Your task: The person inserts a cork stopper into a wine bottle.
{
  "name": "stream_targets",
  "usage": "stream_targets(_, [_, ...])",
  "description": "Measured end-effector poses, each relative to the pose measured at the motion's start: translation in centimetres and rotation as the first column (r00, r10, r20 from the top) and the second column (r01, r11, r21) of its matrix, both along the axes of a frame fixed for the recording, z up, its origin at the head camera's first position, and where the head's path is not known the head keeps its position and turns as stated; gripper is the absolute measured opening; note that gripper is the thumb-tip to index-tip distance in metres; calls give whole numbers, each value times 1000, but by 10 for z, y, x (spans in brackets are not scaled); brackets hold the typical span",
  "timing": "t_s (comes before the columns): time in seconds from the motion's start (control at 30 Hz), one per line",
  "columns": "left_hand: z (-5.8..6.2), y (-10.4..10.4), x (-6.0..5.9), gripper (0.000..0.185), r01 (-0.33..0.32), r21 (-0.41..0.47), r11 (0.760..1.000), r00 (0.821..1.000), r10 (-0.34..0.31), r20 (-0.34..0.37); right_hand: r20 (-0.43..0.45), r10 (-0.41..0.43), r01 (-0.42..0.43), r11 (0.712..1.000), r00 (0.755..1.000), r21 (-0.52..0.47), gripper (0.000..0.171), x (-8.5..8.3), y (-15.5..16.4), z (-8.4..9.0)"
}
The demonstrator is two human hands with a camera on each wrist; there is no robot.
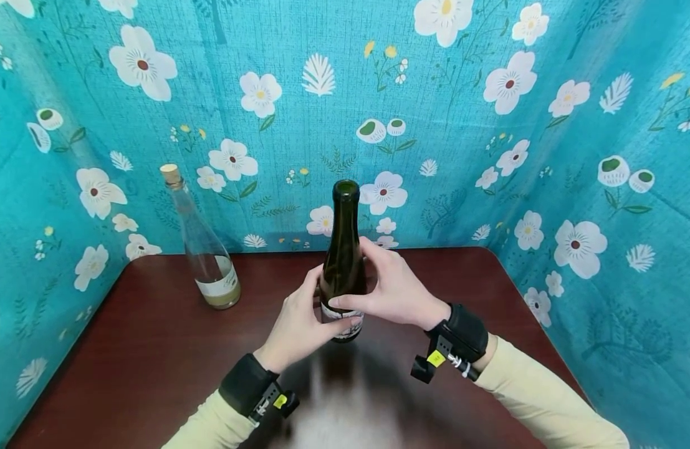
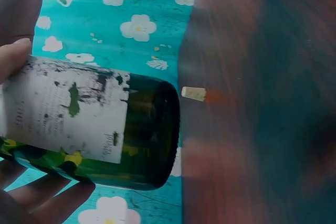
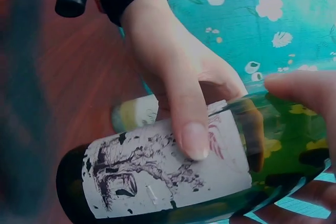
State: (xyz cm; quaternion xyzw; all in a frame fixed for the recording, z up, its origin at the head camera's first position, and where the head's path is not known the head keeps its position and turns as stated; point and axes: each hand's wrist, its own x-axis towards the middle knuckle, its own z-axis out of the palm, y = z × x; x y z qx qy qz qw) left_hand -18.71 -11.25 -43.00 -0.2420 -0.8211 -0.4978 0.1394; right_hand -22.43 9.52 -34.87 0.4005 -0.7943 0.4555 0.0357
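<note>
Curtain (image 1: 322, 118): turquoise cloth, white flowers, behind and beside the table. Table (image 1: 148, 374): dark red-brown, glossy. Clear bottle (image 1: 204, 249): glass, slender-necked, rear left of the table. Green bottle (image 1: 343, 268): dark glass, mouth uncovered, upright over the table's middle, between both hands. Left hand (image 1: 300, 325): curled round its lower body, thumb on the worn, paper-white label (image 2: 79, 108). Right hand (image 1: 395, 288): gripping it higher. Stopper (image 1: 170, 174): in the clear bottle. Loose cork (image 2: 193, 94): on the table.

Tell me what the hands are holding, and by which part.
The green bottle, by its body: the left hand grips it low, at the label; the right hand grips it higher, just above the label.
</note>
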Motion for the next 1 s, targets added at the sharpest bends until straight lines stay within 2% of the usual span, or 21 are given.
stream_targets(0.33, [-24,-2,5,89,-4,-21,1000,997,5,71,112,11,-15,999,994,32,65,4,-3,-25])
stream_targets(0.5, [-34,-2,7,90,-14,-25,1000,996,17,89,127,3,-11,998,992,58,66,6,-4,-35])
stream_targets(0.77, [-44,-2,7,88,-51,-57,997,993,57,102,156,-14,4,998,988,65,65,6,-5,-48])
stream_targets(1.0, [-53,-2,6,87,-65,-91,994,990,76,118,183,-14,2,998,983,66,72,5,-4,-59])
